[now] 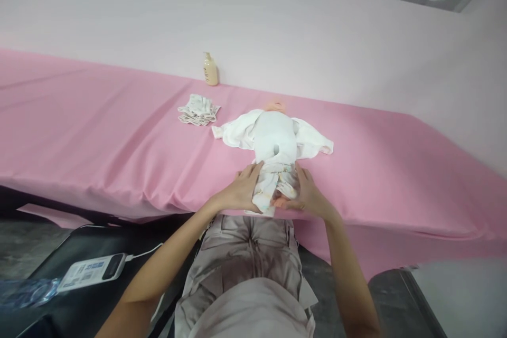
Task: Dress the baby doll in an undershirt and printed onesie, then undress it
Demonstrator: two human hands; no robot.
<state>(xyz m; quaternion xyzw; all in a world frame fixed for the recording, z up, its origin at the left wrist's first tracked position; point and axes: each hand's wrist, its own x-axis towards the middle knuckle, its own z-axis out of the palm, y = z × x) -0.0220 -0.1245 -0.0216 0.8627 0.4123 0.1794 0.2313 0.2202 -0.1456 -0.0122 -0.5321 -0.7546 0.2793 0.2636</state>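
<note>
A baby doll lies on its back, its head toward the wall, in a white top with both sleeves spread out. Pale patterned pants cover its lower body up to the waist. My left hand is wrapped round the left side of the pants, fingers at the waistband and thumb low by the leg. On the other side my right hand grips the pants, its thumb near a bare foot of the doll. The doll's other foot is hidden by cloth.
A folded stack of patterned cloths sits left of the doll. Behind it, a cream pump bottle stands against the wall. Pink cloth covers the table. Low at left, a white power bank with a cable lies beside a plastic bottle.
</note>
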